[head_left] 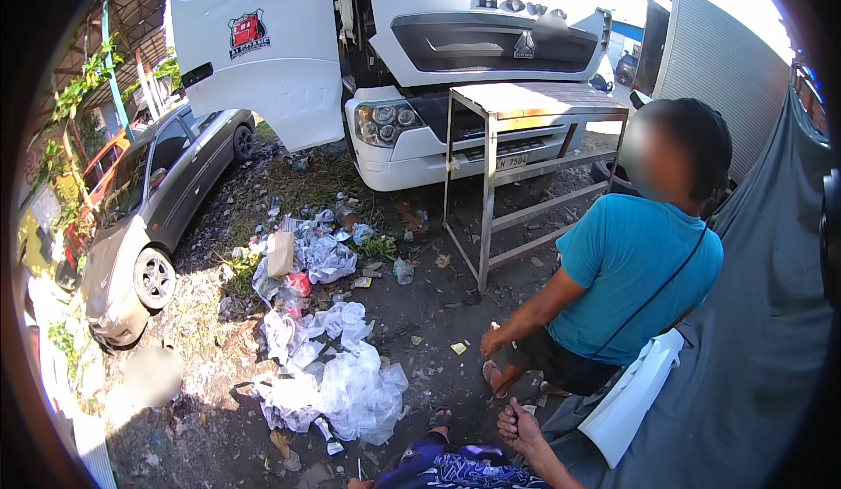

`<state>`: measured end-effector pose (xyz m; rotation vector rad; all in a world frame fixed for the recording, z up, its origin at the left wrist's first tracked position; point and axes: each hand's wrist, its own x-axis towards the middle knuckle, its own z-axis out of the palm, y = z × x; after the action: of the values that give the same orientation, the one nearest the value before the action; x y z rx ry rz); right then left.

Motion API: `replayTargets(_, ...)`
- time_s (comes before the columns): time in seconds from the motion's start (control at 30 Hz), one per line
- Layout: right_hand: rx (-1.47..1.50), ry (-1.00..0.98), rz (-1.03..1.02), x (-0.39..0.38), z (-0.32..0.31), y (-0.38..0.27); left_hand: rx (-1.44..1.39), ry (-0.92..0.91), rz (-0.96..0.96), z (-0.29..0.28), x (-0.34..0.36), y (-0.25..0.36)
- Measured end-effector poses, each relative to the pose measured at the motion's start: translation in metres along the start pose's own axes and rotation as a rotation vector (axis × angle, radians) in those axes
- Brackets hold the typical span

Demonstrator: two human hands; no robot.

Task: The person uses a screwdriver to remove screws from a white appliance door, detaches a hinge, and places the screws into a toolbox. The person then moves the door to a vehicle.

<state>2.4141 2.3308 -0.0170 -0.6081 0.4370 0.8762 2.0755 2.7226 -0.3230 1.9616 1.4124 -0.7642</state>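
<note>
My right hand (521,428) is raised in front of my body, its fingers curled in and the thumb up; nothing shows in it. At the lower edge only a sliver of my left hand (360,484) is visible. A thin white stick (359,469) stands up from it, its lower end out of sight. Closest to my right hand is a white, smooth panel-like piece (632,399) lying at an angle near the dark sheet. Ahead on the right, a person (644,252) in a blue shirt and dark cap stands with one arm lowered.
Crumpled clear plastic sheeting (359,393) and other litter (324,252) cover the ground ahead. A metal-framed table (534,101) stands before a white truck (377,173) with its door open. A dark car (158,217) is parked at left. Grey sheeting (753,314) hangs at right.
</note>
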Motion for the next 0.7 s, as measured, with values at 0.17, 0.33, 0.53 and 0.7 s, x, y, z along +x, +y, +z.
replayTargets(0.17,-0.184,0.053,0.162,0.025,-0.026,-0.021,-0.169,0.069,0.231,-0.051,0.033,0.137)
replayTargets(0.33,-0.301,0.155,0.209,0.019,-0.025,-0.06,-0.551,0.113,0.513,-0.12,0.013,0.27)
replayTargets(0.53,-0.389,0.154,0.278,0.022,-0.02,-0.085,-0.495,0.188,0.436,-0.082,0.027,0.222)
replayTargets(0.7,-0.451,0.291,0.131,-0.001,0.016,-0.104,-0.193,0.21,0.102,-0.008,-0.012,0.154)
